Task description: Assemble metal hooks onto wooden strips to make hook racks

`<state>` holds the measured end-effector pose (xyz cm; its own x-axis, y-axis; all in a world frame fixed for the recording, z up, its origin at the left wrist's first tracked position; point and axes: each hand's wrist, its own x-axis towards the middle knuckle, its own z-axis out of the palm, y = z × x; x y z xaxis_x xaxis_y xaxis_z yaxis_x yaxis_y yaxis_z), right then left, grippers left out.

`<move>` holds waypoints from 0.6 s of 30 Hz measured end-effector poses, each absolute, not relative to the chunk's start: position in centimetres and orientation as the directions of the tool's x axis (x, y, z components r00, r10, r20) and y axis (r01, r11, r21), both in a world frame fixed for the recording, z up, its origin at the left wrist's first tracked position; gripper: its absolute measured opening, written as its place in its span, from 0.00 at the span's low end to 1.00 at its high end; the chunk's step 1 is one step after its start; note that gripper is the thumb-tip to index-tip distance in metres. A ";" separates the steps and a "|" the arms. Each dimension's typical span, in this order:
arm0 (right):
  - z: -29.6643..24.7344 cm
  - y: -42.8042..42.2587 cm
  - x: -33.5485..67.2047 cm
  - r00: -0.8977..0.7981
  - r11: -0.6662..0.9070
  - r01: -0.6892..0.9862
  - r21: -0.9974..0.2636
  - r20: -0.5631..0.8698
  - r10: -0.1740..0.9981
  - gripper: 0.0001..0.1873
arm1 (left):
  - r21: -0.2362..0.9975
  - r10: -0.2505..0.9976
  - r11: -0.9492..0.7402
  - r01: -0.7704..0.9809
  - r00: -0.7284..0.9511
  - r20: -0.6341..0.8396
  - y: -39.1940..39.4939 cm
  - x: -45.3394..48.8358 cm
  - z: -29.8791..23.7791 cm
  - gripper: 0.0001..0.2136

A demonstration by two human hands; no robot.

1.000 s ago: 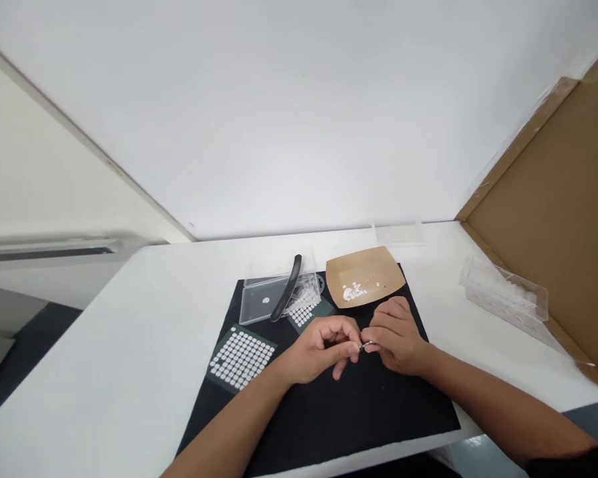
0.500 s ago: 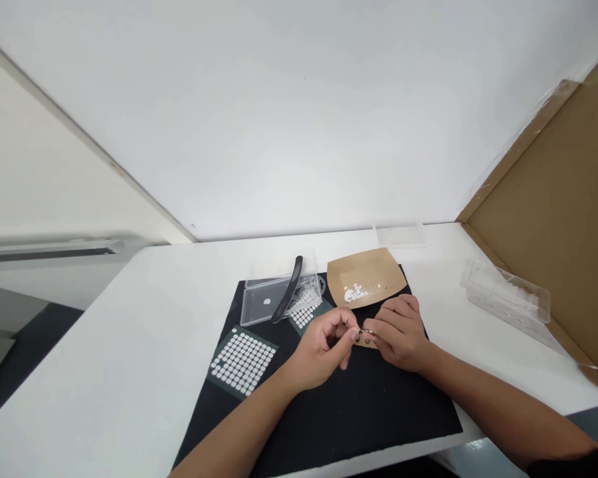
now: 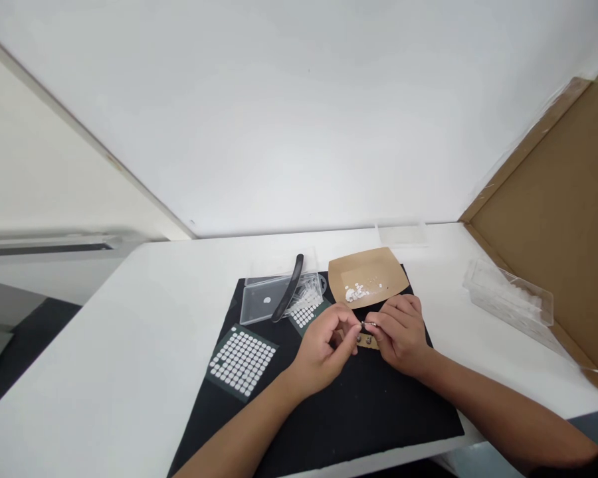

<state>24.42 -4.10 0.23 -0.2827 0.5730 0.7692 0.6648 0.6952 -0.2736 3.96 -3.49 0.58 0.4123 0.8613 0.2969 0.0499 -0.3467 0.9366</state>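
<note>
Over the black mat (image 3: 329, 411), near its middle, the left hand (image 3: 326, 348) and right hand (image 3: 398, 332) pinch a tiny metal piece (image 3: 369, 324) between fingertips, above a small brown strip (image 3: 366, 341). It looks light, stiff and easily dropped; best gripped at its ends.

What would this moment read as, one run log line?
left hand: pinching small metal piece | right hand: pinching it too | over: black mat

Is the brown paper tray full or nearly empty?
Nearly empty: the brown paper tray shows mostly bare floor, with a few small white pieces near its front.
</note>
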 end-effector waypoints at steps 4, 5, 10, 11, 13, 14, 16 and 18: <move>0.3 -4.1 24.5 -0.280 0.698 0.657 -0.286 0.766 0.578 0.10 | 0.931 0.838 -0.365 0.030 0.446 0.314 -3.4 3.6 0.8 0.06; 0.3 -4.1 24.5 -0.279 0.699 0.652 -0.293 0.765 0.580 0.10 | 0.932 0.833 -0.362 0.019 0.456 0.314 -3.3 3.5 0.9 0.05; 0.1 -4.0 24.7 -0.304 0.718 0.630 -0.295 0.757 0.578 0.09 | 0.919 0.784 -0.391 -0.039 0.510 0.355 -3.0 3.1 1.1 0.04; 0.0 -4.0 24.7 -0.305 0.719 0.629 -0.296 0.757 0.578 0.09 | 0.915 0.778 -0.401 -0.035 0.515 0.360 -3.0 3.0 1.2 0.04; -0.1 -4.0 24.7 -0.307 0.717 0.631 -0.296 0.754 0.581 0.09 | 0.915 0.791 -0.404 0.004 0.505 0.347 -2.9 3.1 1.2 0.04; -0.1 -4.0 24.7 -0.309 0.716 0.632 -0.297 0.750 0.584 0.09 | 0.920 0.806 -0.392 0.025 0.490 0.330 -2.9 3.1 1.2 0.05; -0.1 -4.0 24.7 -0.315 0.712 0.633 -0.304 0.739 0.596 0.09 | 0.932 0.835 -0.358 0.055 0.465 0.294 -2.9 3.2 1.1 0.07; -0.1 -4.1 24.7 -0.313 0.708 0.634 -0.313 0.732 0.605 0.09 | 0.940 0.843 -0.335 0.067 0.466 0.268 -2.9 3.3 1.0 0.08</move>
